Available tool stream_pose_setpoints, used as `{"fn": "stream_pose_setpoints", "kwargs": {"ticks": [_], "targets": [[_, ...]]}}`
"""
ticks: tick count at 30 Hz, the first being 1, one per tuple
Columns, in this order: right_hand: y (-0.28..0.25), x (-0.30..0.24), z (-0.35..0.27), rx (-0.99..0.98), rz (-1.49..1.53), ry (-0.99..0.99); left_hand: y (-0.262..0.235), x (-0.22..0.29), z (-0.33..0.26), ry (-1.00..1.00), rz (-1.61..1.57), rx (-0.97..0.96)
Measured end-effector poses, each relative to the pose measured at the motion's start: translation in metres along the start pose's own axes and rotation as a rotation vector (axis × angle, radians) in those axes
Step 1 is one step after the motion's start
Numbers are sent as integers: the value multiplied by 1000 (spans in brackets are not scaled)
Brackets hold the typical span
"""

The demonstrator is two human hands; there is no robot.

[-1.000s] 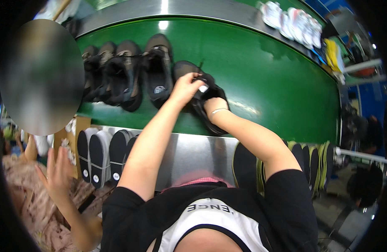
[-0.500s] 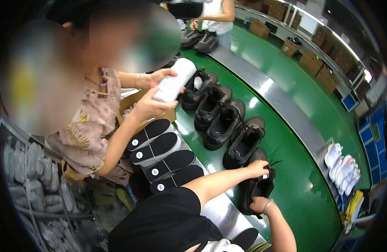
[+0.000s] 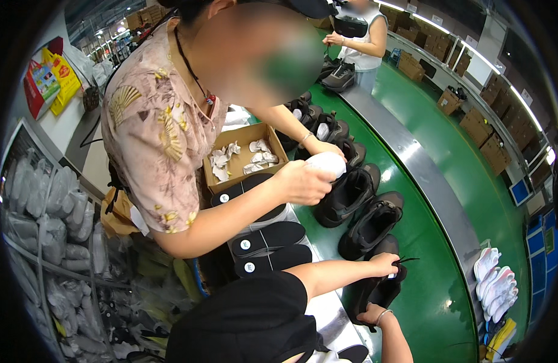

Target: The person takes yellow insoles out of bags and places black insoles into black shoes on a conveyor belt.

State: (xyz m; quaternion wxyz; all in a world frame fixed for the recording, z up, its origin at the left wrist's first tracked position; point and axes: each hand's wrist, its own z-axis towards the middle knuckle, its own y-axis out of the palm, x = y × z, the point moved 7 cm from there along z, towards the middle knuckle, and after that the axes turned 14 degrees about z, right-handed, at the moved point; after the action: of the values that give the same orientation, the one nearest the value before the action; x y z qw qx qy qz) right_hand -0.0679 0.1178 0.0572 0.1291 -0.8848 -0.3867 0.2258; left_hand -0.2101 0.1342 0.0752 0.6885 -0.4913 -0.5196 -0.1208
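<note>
A dark shoe [image 3: 379,291] sits at the near end of a row on the green belt, its opening facing up. At its tongue and laces, my left hand [image 3: 383,265] is closed in a pinch. My right hand [image 3: 371,313] grips the heel collar, its fingers partly hidden inside. Just beyond, another dark shoe [image 3: 371,224] stands in the row. Left of my hands, a co-worker's hands [image 3: 306,181] hold a white paper roll [image 3: 327,163] over the shoes farther along.
Black insoles [image 3: 273,237] with round white stickers lie beside the belt. Behind them stands a cardboard box [image 3: 230,181] with crumpled paper. A metal rail [image 3: 433,181] borders the green belt [image 3: 430,284]; pale shoe pieces [image 3: 495,284] are stacked at right. Bagged items [image 3: 61,236] fill the left.
The co-worker has leaned in and brought the white roll down toward the row of shoes. My view has shifted, while both my hands keep hold of the same shoe.
</note>
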Motion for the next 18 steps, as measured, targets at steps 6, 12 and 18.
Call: {"fn": "stream_pose_setpoints", "kwargs": {"ticks": [6,12,18], "targets": [[1,12,12,96,-32,34,-6,4,0,1,29,27],[0,5,1,170,-99,111,-6,2,-3,-25,39,60],[-20,-8,-13,356,-5,-31,-18,35,2,58,68,138]]}}
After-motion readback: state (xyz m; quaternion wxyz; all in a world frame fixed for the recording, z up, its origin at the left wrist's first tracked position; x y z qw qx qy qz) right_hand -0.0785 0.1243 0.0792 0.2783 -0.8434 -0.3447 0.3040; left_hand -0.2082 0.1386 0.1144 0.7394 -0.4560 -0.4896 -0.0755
